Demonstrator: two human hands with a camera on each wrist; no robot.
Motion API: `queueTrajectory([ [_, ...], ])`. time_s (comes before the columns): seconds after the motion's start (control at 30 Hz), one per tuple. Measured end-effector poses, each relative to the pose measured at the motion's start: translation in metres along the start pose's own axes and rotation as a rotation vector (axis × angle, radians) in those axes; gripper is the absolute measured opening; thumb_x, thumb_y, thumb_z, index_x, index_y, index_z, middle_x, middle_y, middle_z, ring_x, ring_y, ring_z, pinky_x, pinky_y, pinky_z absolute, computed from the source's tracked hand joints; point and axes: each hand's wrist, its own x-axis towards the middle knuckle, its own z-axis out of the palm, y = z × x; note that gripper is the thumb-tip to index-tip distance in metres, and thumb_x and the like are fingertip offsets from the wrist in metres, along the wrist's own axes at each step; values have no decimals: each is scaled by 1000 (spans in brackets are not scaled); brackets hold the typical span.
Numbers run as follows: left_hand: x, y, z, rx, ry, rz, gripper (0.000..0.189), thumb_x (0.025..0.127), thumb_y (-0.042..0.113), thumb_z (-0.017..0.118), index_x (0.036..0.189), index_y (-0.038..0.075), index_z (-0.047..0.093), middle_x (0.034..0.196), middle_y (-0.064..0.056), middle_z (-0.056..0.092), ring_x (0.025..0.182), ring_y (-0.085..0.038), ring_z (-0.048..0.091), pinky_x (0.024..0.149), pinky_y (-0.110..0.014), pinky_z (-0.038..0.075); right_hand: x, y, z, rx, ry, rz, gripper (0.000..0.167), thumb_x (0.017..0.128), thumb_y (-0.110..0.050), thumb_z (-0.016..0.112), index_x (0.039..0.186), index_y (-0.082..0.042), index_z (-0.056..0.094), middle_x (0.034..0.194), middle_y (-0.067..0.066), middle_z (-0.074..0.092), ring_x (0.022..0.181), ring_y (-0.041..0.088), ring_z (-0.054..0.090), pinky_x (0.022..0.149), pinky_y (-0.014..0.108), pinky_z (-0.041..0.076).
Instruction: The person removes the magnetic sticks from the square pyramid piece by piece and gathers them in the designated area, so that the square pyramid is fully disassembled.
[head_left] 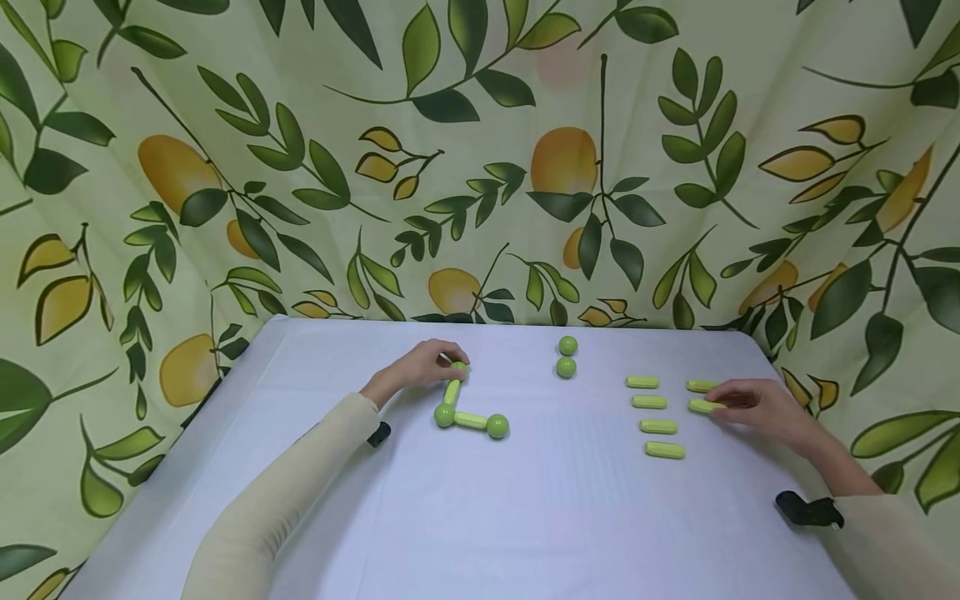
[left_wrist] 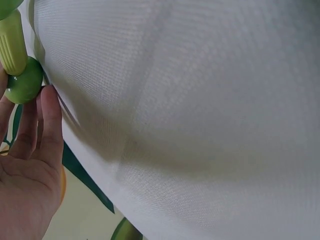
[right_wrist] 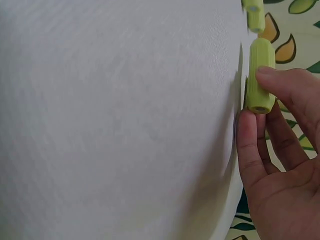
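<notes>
An L-shaped piece made of green balls and light-green ridged rods lies on the white table, left of the middle. My left hand (head_left: 422, 365) grips the ball (head_left: 459, 367) at its far end, and in the left wrist view the fingers curl around that ball (left_wrist: 26, 82) below a rod (left_wrist: 13, 44). A corner ball (head_left: 444, 415) joins this rod to a second rod (head_left: 471, 422), which ends in another ball (head_left: 497, 427). At the right, my right hand (head_left: 767, 410) pinches a loose rod (right_wrist: 260, 75), thumb across its side and fingertips at its lower end.
Two loose green balls (head_left: 566, 367) stand one behind the other at the back. A column of several rods (head_left: 658, 427) lies left of my right hand, and one more rod (head_left: 701, 386) lies just behind the pinched one. A leaf-patterned curtain (head_left: 480, 208) hangs behind the table.
</notes>
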Motion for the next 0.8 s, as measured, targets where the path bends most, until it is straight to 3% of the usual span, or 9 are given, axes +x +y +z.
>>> queueTrajectory([
  [0.2, 0, 1, 0, 5, -2, 7, 22, 95, 10, 74, 115, 1, 71, 112, -7, 69, 104, -22, 62, 95, -35, 52, 0, 10, -2, 7, 11, 30, 19, 86, -5, 82, 104, -3, 77, 111, 16, 69, 89, 3, 61, 72, 19, 53],
  [0.63, -1, -2, 0, -17, 6, -26, 21, 95, 11, 75, 114, 3, 72, 112, -5, 70, 105, -21, 61, 94, -32, 51, 2, 8, -2, 15, -27, 58, 22, 86, -1, 81, 106, 0, 75, 110, 18, 68, 86, 6, 61, 70, 20, 53],
  [0.8, -2, -3, 2, -42, 7, -34, 24, 94, 11, 76, 115, 3, 71, 114, -5, 69, 107, -22, 61, 94, -30, 51, 1, 6, -5, 10, -18, 24, 23, 85, -4, 82, 106, 0, 75, 108, 17, 69, 86, 7, 62, 71, 19, 53],
])
